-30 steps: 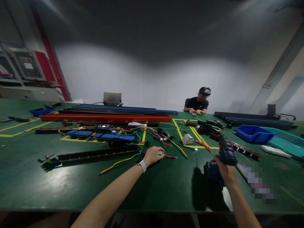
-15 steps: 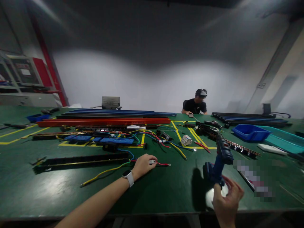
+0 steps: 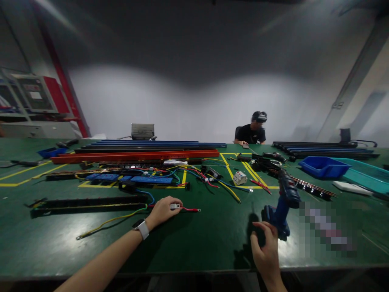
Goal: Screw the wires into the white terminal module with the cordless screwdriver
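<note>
My left hand is closed around a small whitish block. From it a red wire with a metal lug at the tip runs out to the right. A long black strip lies left of this hand, with a yellow-green wire coming off its end. My right hand is low at the right, its thumb and fingers curved but apart, with nothing visible between them. Just behind its fingertips stands a blue cordless drill; whether they touch I cannot tell.
Blue modules, loose wires and a white breaker lie mid-table. Behind them stretches an orange rail. A blue bin and a turquoise basket stand right. A person sits across the table.
My left hand has moved left with the block, the red wire and the black strip. My right hand has shifted left, from below the drill to its left side.
</note>
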